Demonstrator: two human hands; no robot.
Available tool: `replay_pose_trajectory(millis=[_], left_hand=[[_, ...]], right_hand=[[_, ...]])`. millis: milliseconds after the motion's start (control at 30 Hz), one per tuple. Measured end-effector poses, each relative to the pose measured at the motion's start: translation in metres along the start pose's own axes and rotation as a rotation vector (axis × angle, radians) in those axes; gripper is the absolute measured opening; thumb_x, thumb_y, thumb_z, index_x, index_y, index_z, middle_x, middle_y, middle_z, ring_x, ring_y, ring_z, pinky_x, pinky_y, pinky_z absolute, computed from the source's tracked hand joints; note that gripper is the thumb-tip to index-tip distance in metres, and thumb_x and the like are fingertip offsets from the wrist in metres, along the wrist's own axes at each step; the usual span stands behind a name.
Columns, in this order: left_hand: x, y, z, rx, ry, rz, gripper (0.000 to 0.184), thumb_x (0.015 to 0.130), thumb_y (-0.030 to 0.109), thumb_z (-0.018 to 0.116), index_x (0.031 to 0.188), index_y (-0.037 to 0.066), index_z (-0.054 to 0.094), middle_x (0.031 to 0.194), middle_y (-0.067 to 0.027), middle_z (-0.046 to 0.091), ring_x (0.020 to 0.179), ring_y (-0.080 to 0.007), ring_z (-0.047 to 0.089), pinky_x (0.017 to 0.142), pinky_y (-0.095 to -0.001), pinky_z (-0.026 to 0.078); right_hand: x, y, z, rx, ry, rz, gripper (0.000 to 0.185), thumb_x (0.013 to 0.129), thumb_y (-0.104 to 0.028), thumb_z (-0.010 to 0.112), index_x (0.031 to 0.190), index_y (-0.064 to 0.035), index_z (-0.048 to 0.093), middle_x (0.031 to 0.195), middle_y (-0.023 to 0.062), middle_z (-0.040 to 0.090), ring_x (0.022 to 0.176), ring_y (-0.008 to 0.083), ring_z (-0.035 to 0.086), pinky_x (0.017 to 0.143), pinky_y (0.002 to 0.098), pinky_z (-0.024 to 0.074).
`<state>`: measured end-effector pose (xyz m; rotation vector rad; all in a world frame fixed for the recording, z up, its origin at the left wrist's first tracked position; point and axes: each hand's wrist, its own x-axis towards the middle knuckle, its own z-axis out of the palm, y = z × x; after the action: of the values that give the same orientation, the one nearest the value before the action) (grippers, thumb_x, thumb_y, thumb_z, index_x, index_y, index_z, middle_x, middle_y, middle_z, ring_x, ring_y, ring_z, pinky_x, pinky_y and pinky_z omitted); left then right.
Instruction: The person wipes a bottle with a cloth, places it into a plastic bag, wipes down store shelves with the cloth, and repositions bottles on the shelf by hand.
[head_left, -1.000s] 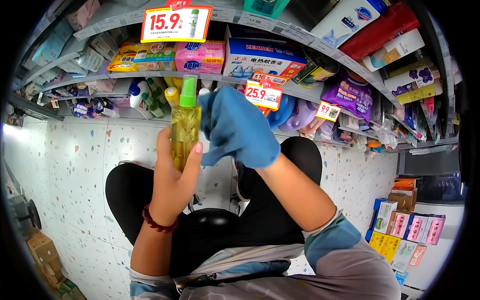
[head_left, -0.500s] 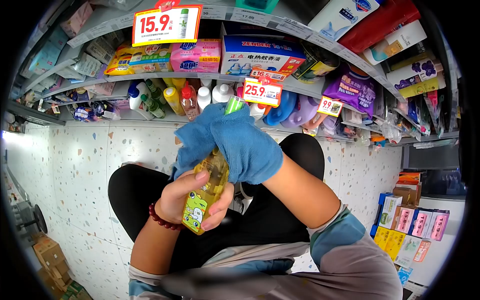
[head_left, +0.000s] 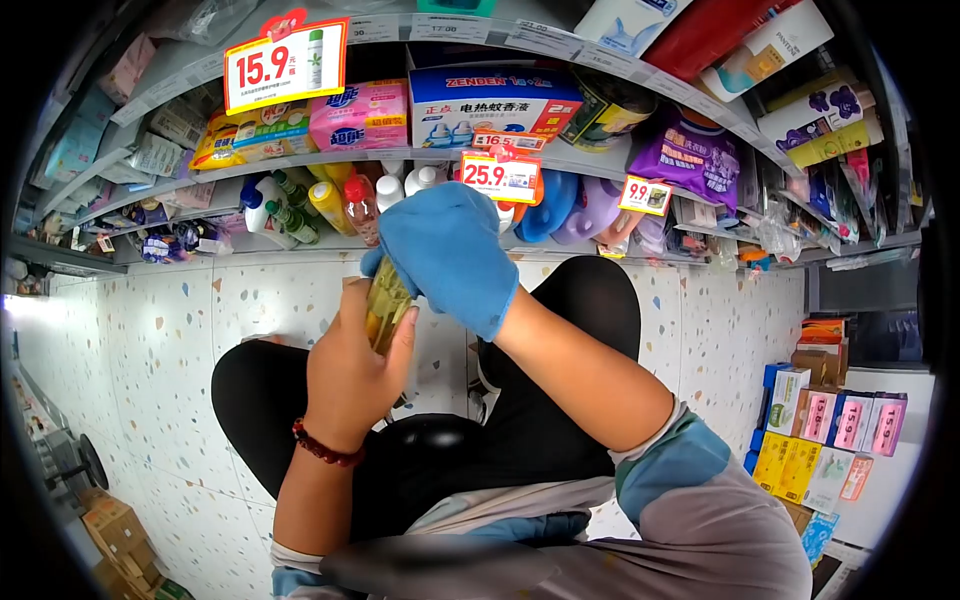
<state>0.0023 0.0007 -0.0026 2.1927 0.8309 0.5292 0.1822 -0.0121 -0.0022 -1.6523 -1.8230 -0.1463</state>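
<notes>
A clear bottle of yellow liquid (head_left: 388, 305) tilts in front of me above my knees. My left hand (head_left: 355, 365), bare with a red bead bracelet on the wrist, is closed around its lower part. Over my right hand (head_left: 440, 245) a blue cloth (head_left: 455, 250) is wrapped, covering the fingers. Through it the right hand closes round the bottle's upper end, so the cap is hidden. The bottle's cartoon label is mostly out of sight behind my left hand.
Ahead stands a shelf (head_left: 290, 160) with bottles, soap packs, a blue mosquito-liquid box (head_left: 497, 105) and a purple detergent bag (head_left: 688, 160). Price tags (head_left: 500, 178) stick out from its edges. Small boxes (head_left: 800, 455) are stacked at right; cardboard cartons (head_left: 115, 530) lie lower left.
My left hand has turned with the bottle, taking the label from view. The clothed right hand has moved left and now covers the green cap. The shelf has shifted slightly left in view.
</notes>
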Motion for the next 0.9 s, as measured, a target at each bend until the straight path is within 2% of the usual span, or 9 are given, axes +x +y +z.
replay_pose_trajectory(millis=[200, 267, 333, 400, 533, 633, 733, 800, 900], left_hand=[[0.001, -0.003, -0.010, 0.088, 0.058, 0.072, 0.042, 0.088, 0.021, 0.073, 0.118, 0.001, 0.051, 0.086, -0.0190, 0.068, 0.071, -0.0358, 0.068, 0.058, -0.0387, 0.052], [-0.001, -0.004, -0.011, -0.023, 0.022, 0.091, 0.041, 0.090, 0.020, 0.071, 0.119, 0.001, 0.049, 0.087, -0.0164, 0.069, 0.070, -0.0308, 0.069, 0.059, -0.0362, 0.052], [-0.006, -0.001, -0.012, -0.601, -0.226, -0.178, 0.040, 0.092, 0.019, 0.070, 0.121, 0.001, 0.048, 0.084, -0.0125, 0.066, 0.068, -0.0233, 0.067, 0.057, -0.0318, 0.051], [-0.009, 0.009, -0.015, -0.798, -0.280, -0.206, 0.039, 0.097, 0.023, 0.064, 0.122, 0.000, 0.046, 0.078, -0.0112, 0.061, 0.058, -0.0186, 0.061, 0.052, -0.0291, 0.048], [-0.016, 0.004, -0.020, -1.988, -0.888, -0.511, 0.045, 0.101, 0.037, 0.046, 0.124, -0.002, 0.046, 0.066, -0.0167, 0.051, 0.042, -0.0214, 0.051, 0.040, -0.0299, 0.045], [-0.014, 0.002, -0.018, -2.013, -0.915, -0.506, 0.045, 0.102, 0.036, 0.043, 0.125, -0.003, 0.046, 0.066, -0.0164, 0.051, 0.042, -0.0210, 0.051, 0.040, -0.0296, 0.045], [-0.002, 0.011, -0.024, -1.704, -0.766, -0.448, 0.039, 0.102, 0.030, 0.047, 0.124, -0.003, 0.046, 0.068, -0.0151, 0.052, 0.046, -0.0193, 0.053, 0.045, -0.0273, 0.047], [0.001, 0.022, -0.024, -1.036, -0.399, -0.322, 0.033, 0.100, 0.022, 0.054, 0.122, -0.002, 0.046, 0.070, -0.0115, 0.055, 0.052, -0.0173, 0.054, 0.051, -0.0248, 0.047], [0.002, 0.010, -0.024, -0.662, -0.318, -0.242, 0.036, 0.096, 0.018, 0.064, 0.119, -0.003, 0.047, 0.074, -0.0107, 0.062, 0.060, -0.0164, 0.059, 0.057, -0.0274, 0.047]], right_hand=[[0.003, -0.004, -0.019, -0.200, -0.231, -0.059, 0.007, 0.069, -0.017, 0.066, 0.068, -0.0102, 0.065, 0.063, 0.0090, 0.058, 0.073, 0.0299, 0.060, 0.068, 0.0420, 0.0451], [-0.010, 0.004, -0.004, -0.063, -0.009, -0.102, 0.009, 0.068, -0.019, 0.067, 0.070, -0.0099, 0.066, 0.069, 0.0099, 0.061, 0.077, 0.0312, 0.061, 0.071, 0.0417, 0.0472], [-0.015, 0.007, -0.001, 0.074, 0.212, -0.145, 0.012, 0.067, -0.021, 0.068, 0.072, -0.0096, 0.067, 0.075, 0.0109, 0.064, 0.081, 0.0324, 0.062, 0.074, 0.0413, 0.0492], [-0.016, 0.010, -0.009, 0.095, -0.051, -0.197, 0.019, 0.074, -0.020, 0.067, 0.088, -0.0076, 0.070, 0.096, 0.0119, 0.069, 0.092, 0.0310, 0.064, 0.083, 0.0395, 0.0512], [-0.009, 0.003, -0.020, 0.486, -0.342, -0.134, 0.027, 0.084, -0.021, 0.065, 0.106, -0.0058, 0.067, 0.110, 0.0117, 0.068, 0.103, 0.0294, 0.063, 0.088, 0.0386, 0.0518], [-0.017, -0.004, -0.016, 0.963, -0.046, 0.060, 0.028, 0.090, -0.018, 0.060, 0.115, -0.0052, 0.064, 0.112, 0.0104, 0.068, 0.108, 0.0269, 0.061, 0.091, 0.0394, 0.0495], [-0.019, 0.004, -0.020, 0.502, -0.145, 0.125, 0.028, 0.089, -0.016, 0.061, 0.115, -0.0041, 0.064, 0.116, 0.0117, 0.066, 0.112, 0.0287, 0.059, 0.096, 0.0405, 0.0459], [-0.025, 0.014, -0.004, 0.224, 0.011, 0.041, 0.026, 0.085, -0.018, 0.062, 0.107, -0.0052, 0.066, 0.109, 0.0116, 0.065, 0.106, 0.0283, 0.060, 0.091, 0.0400, 0.0469], [-0.034, 0.024, 0.015, -0.197, 0.239, -0.087, 0.022, 0.079, -0.020, 0.064, 0.096, -0.0068, 0.069, 0.099, 0.0115, 0.064, 0.097, 0.0278, 0.061, 0.083, 0.0392, 0.0484]])
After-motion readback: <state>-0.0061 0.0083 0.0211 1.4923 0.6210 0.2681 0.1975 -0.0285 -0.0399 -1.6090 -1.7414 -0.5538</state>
